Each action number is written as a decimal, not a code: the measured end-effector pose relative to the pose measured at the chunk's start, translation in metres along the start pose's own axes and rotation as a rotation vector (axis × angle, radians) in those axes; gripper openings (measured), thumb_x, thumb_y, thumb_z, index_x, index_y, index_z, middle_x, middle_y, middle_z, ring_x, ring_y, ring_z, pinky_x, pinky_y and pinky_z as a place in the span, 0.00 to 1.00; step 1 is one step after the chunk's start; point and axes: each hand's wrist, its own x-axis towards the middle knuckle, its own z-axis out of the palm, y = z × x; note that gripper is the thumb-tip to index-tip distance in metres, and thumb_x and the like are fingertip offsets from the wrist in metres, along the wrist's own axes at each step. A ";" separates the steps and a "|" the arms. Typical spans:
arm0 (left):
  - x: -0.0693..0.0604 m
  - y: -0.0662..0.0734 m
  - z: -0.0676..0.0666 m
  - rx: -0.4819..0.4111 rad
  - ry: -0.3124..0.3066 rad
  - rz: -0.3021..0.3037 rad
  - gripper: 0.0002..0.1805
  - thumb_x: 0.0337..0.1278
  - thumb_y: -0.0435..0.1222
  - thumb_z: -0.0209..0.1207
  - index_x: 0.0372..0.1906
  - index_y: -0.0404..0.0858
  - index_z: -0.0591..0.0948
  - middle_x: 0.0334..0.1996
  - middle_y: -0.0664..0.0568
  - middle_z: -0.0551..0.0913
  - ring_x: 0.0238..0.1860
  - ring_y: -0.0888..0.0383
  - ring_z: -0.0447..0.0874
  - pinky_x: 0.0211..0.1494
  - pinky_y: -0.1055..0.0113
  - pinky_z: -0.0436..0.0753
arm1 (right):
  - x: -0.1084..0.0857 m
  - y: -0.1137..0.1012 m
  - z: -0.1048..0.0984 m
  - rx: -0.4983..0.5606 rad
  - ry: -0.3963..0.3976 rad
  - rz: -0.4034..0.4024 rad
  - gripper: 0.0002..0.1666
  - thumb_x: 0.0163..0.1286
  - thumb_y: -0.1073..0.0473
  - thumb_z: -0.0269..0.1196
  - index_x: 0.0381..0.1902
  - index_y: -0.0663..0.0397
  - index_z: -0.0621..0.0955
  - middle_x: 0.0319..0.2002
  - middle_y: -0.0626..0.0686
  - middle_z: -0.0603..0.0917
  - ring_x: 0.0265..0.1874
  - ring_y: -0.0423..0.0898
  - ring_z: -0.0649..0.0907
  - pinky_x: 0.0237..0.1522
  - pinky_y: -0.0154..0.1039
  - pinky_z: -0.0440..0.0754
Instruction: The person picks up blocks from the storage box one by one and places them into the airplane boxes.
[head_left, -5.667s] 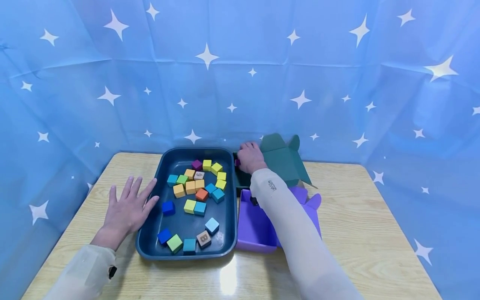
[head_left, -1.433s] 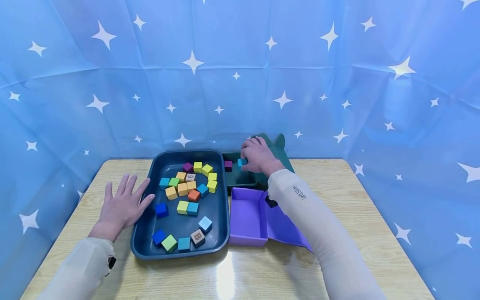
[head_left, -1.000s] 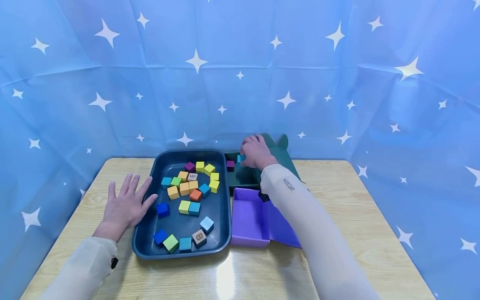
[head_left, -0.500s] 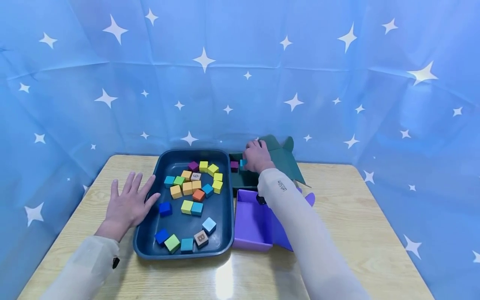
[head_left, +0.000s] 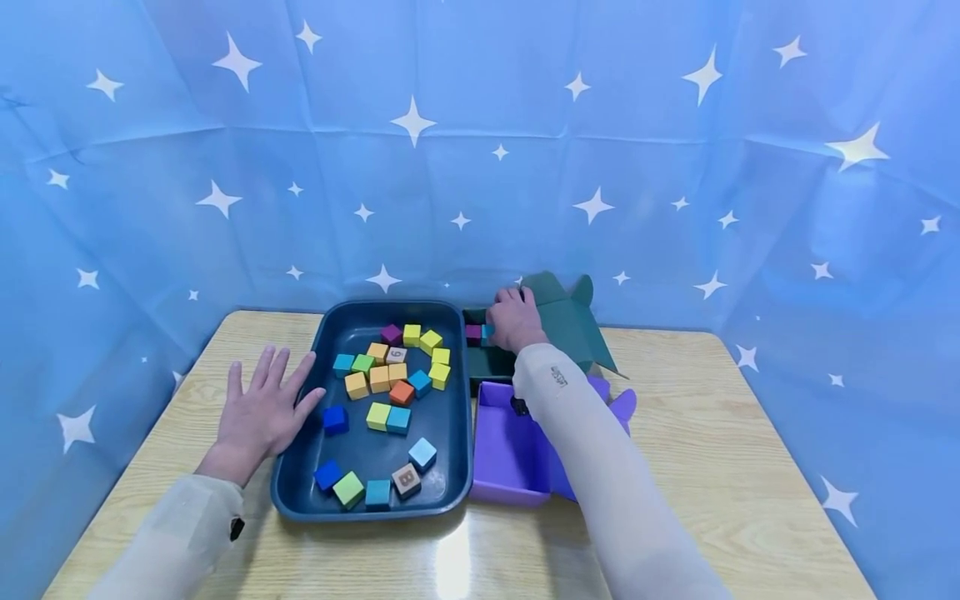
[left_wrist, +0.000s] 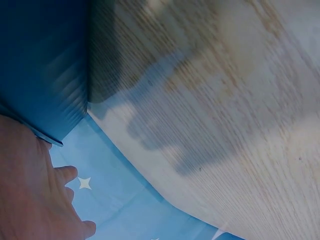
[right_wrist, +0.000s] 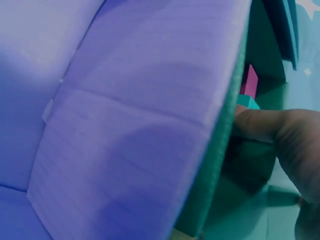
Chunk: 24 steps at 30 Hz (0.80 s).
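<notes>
In the head view, my right hand (head_left: 516, 321) reaches into the open green box (head_left: 491, 365) and holds a teal block (head_left: 487, 333) there. The block lies against a magenta block (head_left: 473, 334) along the box's back part. The right wrist view shows the thumb on the teal block (right_wrist: 247, 102), with the magenta block (right_wrist: 251, 80) just beyond; the other fingers are mostly hidden. My left hand (head_left: 258, 408) is spread with straight fingers at the left rim of the dark blue tray (head_left: 367, 454). Several coloured wooden cubes lie in that tray.
An open purple box (head_left: 510, 450) stands in front of the green one, right of the tray, its lid partly under my right forearm. The green lid (head_left: 570, 325) leans open to the right. A blue star-patterned cloth (head_left: 480, 167) surrounds the wooden table (head_left: 712, 433).
A teal block has gone from the tray into the green box, held by my right hand. It has moved left against the magenta block, set down earlier. My left hand stays put.
</notes>
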 end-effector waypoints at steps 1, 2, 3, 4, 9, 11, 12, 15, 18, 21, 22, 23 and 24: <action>0.000 0.001 0.000 -0.003 0.001 0.001 0.39 0.70 0.62 0.37 0.78 0.47 0.52 0.76 0.32 0.51 0.77 0.34 0.40 0.72 0.28 0.32 | -0.001 0.000 0.001 -0.002 0.004 0.000 0.16 0.61 0.44 0.69 0.44 0.41 0.86 0.59 0.52 0.74 0.63 0.53 0.68 0.74 0.57 0.52; 0.000 0.001 0.001 -0.006 0.002 0.002 0.39 0.70 0.62 0.37 0.78 0.47 0.52 0.76 0.32 0.50 0.77 0.34 0.39 0.72 0.28 0.32 | -0.001 0.001 0.002 -0.004 0.008 0.000 0.16 0.61 0.44 0.69 0.45 0.41 0.86 0.59 0.52 0.74 0.63 0.53 0.68 0.75 0.57 0.52; 0.000 0.002 0.001 -0.009 0.002 0.002 0.39 0.70 0.62 0.37 0.78 0.47 0.52 0.76 0.32 0.50 0.77 0.34 0.39 0.72 0.28 0.32 | -0.001 0.001 0.003 -0.007 0.013 0.000 0.16 0.61 0.44 0.69 0.45 0.41 0.86 0.59 0.52 0.74 0.63 0.53 0.68 0.75 0.57 0.52; 0.000 0.002 0.001 -0.015 0.002 0.002 0.39 0.70 0.62 0.38 0.78 0.47 0.52 0.76 0.32 0.50 0.77 0.34 0.39 0.72 0.28 0.31 | -0.002 0.002 0.004 -0.007 0.020 0.000 0.16 0.61 0.44 0.70 0.45 0.41 0.86 0.59 0.52 0.75 0.63 0.53 0.69 0.75 0.57 0.51; -0.001 0.004 0.001 -0.021 0.004 0.002 0.39 0.70 0.62 0.37 0.78 0.47 0.52 0.76 0.32 0.50 0.77 0.34 0.39 0.72 0.28 0.31 | -0.003 0.002 0.007 -0.016 0.044 0.007 0.17 0.60 0.45 0.70 0.47 0.41 0.86 0.60 0.53 0.75 0.64 0.54 0.69 0.76 0.58 0.50; -0.001 0.004 0.001 -0.019 0.005 0.002 0.39 0.70 0.62 0.37 0.78 0.47 0.52 0.76 0.32 0.50 0.77 0.34 0.39 0.72 0.28 0.31 | -0.004 0.003 0.006 -0.017 0.046 0.010 0.18 0.61 0.45 0.70 0.48 0.41 0.85 0.60 0.53 0.75 0.64 0.54 0.68 0.76 0.58 0.49; -0.002 0.004 0.001 -0.017 0.005 0.002 0.39 0.70 0.62 0.37 0.78 0.47 0.52 0.76 0.32 0.50 0.77 0.34 0.39 0.72 0.28 0.31 | -0.004 0.003 0.006 -0.015 0.047 0.010 0.19 0.61 0.46 0.70 0.49 0.41 0.85 0.61 0.53 0.75 0.64 0.54 0.68 0.76 0.58 0.49; -0.002 0.003 0.000 -0.008 0.003 0.001 0.39 0.70 0.62 0.37 0.78 0.47 0.51 0.76 0.32 0.50 0.77 0.34 0.39 0.72 0.29 0.31 | -0.005 0.005 0.000 -0.014 0.051 0.002 0.20 0.62 0.46 0.69 0.51 0.40 0.84 0.62 0.53 0.74 0.66 0.54 0.67 0.76 0.57 0.48; -0.003 0.002 0.000 -0.005 0.002 0.001 0.39 0.70 0.62 0.36 0.78 0.47 0.51 0.76 0.31 0.50 0.77 0.33 0.38 0.72 0.29 0.31 | -0.007 0.007 -0.010 -0.010 0.060 -0.014 0.19 0.63 0.46 0.68 0.51 0.40 0.84 0.64 0.53 0.73 0.68 0.54 0.66 0.77 0.57 0.46; -0.002 0.001 0.000 -0.011 0.001 0.003 0.39 0.70 0.63 0.34 0.78 0.47 0.51 0.75 0.31 0.50 0.77 0.33 0.37 0.72 0.28 0.31 | -0.012 0.009 -0.024 0.000 0.084 -0.034 0.18 0.64 0.46 0.68 0.51 0.41 0.84 0.67 0.53 0.72 0.69 0.54 0.65 0.77 0.58 0.45; -0.002 0.001 0.000 -0.012 0.001 0.004 0.39 0.70 0.63 0.34 0.78 0.47 0.51 0.75 0.31 0.50 0.77 0.33 0.37 0.72 0.28 0.31 | -0.014 0.009 -0.028 0.005 0.094 -0.042 0.18 0.63 0.46 0.68 0.50 0.41 0.84 0.67 0.53 0.71 0.69 0.54 0.65 0.77 0.58 0.45; -0.001 0.001 0.000 -0.012 0.001 0.004 0.39 0.70 0.63 0.34 0.78 0.47 0.51 0.75 0.31 0.50 0.77 0.33 0.37 0.72 0.28 0.31 | -0.016 0.009 -0.032 0.009 0.106 -0.049 0.18 0.63 0.46 0.68 0.50 0.42 0.85 0.67 0.53 0.71 0.69 0.54 0.65 0.77 0.58 0.45; -0.001 0.000 0.000 -0.013 0.001 0.005 0.39 0.70 0.63 0.34 0.78 0.47 0.51 0.75 0.31 0.50 0.77 0.33 0.37 0.72 0.28 0.31 | -0.018 0.009 -0.036 0.015 0.119 -0.058 0.18 0.63 0.46 0.68 0.50 0.42 0.85 0.67 0.54 0.71 0.69 0.54 0.65 0.77 0.58 0.45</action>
